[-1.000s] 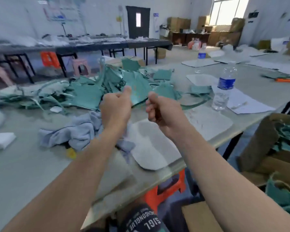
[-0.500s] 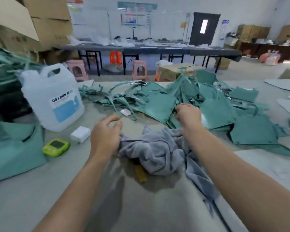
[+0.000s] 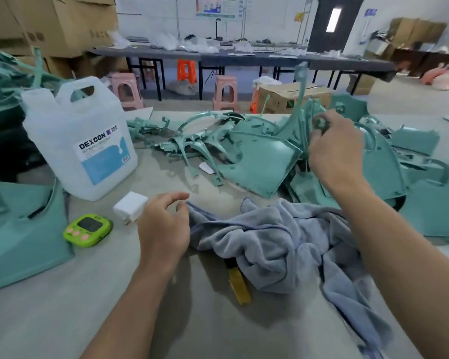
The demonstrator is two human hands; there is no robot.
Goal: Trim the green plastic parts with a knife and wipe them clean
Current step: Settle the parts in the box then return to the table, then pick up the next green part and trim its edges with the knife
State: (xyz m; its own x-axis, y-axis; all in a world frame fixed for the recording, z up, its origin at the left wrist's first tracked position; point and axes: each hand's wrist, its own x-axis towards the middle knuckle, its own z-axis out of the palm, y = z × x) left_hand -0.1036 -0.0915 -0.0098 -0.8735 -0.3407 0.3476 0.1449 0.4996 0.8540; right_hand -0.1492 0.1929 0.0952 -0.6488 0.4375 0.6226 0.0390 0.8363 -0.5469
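Note:
A heap of green plastic parts (image 3: 259, 161) covers the far half of the table. My right hand (image 3: 335, 149) is raised over the heap and pinches a thin green part (image 3: 300, 99) that stands up from the pile. My left hand (image 3: 163, 229) hovers just left of a crumpled grey-blue cloth (image 3: 283, 237), fingers loosely curled and holding nothing. A yellow-handled knife (image 3: 240, 286) pokes out from under the cloth's near edge, its blade hidden.
A white DEXCON jug (image 3: 81, 141) stands at the left. A white charger block (image 3: 130, 207) and a green timer (image 3: 87, 230) lie near my left hand. A large green panel (image 3: 18, 234) lies at the left edge. Cardboard boxes, stools and tables stand behind.
My view has swung left along the table. My right hand has risen from the pile's edge and taken hold of a thin green part. My left hand stays beside the cloth.

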